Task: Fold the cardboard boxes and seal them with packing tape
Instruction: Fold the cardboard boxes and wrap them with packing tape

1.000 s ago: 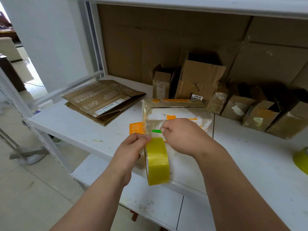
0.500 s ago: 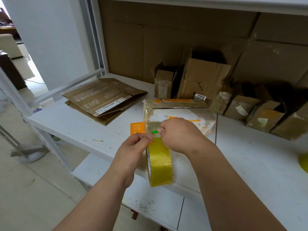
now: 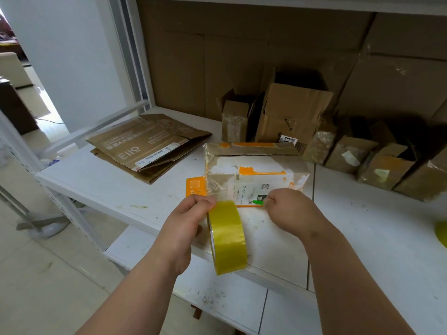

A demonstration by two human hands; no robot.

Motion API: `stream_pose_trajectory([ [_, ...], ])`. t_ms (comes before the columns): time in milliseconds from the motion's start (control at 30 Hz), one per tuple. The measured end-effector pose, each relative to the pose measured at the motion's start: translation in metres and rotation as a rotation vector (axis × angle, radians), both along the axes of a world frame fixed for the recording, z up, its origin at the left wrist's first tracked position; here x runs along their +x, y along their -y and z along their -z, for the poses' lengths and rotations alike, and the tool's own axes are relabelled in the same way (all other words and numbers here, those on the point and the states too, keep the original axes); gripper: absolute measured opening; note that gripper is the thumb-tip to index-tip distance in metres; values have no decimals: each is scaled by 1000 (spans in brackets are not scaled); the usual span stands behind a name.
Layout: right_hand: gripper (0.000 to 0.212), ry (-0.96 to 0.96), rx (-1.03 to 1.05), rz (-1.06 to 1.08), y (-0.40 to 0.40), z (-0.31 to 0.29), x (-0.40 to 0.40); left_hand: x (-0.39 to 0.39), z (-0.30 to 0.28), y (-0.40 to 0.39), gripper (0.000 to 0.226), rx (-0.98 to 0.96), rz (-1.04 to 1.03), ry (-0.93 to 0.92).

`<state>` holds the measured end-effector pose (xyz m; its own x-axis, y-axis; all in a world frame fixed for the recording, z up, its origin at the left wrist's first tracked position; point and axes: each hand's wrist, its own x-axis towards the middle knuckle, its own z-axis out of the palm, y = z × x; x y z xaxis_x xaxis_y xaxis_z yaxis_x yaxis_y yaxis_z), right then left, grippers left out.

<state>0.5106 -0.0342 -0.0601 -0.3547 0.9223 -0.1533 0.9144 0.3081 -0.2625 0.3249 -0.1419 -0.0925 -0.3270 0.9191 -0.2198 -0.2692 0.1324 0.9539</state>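
A yellow roll of packing tape [image 3: 228, 238] hangs upright over the shelf's front edge. My left hand [image 3: 186, 226] grips it at the top. My right hand [image 3: 287, 211] pinches the tape's free end, marked by a small green tab [image 3: 257, 202], and holds it out to the right of the roll. A clear strip of tape stretches between the two hands. Just behind them stands a worn cardboard box [image 3: 254, 172] with orange stickers and torn white labels, its top flap open at the back.
Flattened cardboard boxes [image 3: 147, 146] lie at the left of the white shelf [image 3: 108, 182]. Several small open boxes [image 3: 350, 151] line the back right. A taller box [image 3: 290, 117] stands behind. Another yellow tape roll [image 3: 442, 232] shows at the right edge.
My right hand has pulled the tape's end to the right, away from the roll, drawing out a longer strip. The left hand and roll stayed in place.
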Motion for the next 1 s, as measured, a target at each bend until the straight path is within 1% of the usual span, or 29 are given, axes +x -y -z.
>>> stream_pose_trajectory([
  [133,32,115,-5,36,7,26,7,2,-2,0,10,-11,18,35],
  [233,38,157,123,65,8,31,4,3,-4,0,9,-15,34,49],
  [267,37,128,160,86,9,32,2,3,-4,0,10,-15,37,52],
  [300,35,27,176,116,11,31,-1,3,-4,0,10,-16,40,54],
  [333,30,-151,152,149,13,29,-5,3,-4,0,10,-16,45,55],
  [367,25,-389,81,180,15,26,-10,2,-4,1,10,-16,51,56],
  [400,24,-637,-34,214,18,22,-17,3,-4,1,10,-14,57,56],
  [433,27,-830,-169,248,21,17,-26,2,-4,1,11,-13,59,56],
  [467,31,-934,-296,282,23,13,-33,2,-4,1,13,-14,58,54],
  [533,30,-1000,-491,319,25,10,-45,3,-4,0,16,-20,54,40],
  [567,27,-1020,-546,331,25,11,-49,3,-4,0,17,-22,54,32],
  [667,10,-1089,-606,368,25,13,-55,3,-6,1,21,-41,60,27],
  [733,8,-1144,-622,379,24,14,-57,3,-7,2,29,-84,51,-3],
  [767,11,-1148,-611,377,23,14,-58,2,-8,1,33,-105,11,-46],
  [833,16,-1117,-557,365,22,14,-60,-5,-9,-4,42,-120,-166,-193],
  [900,17,-1102,-524,346,21,16,-60,-16,-13,-12,49,-101,-327,-452],
  [933,14,-1108,-518,343,21,17,-60,-21,-18,-16,52,-49,-332,-595],
  [1000,11,-1128,-524,350,21,18,-60,-29,-26,-30,60,122,-209,-847],
])
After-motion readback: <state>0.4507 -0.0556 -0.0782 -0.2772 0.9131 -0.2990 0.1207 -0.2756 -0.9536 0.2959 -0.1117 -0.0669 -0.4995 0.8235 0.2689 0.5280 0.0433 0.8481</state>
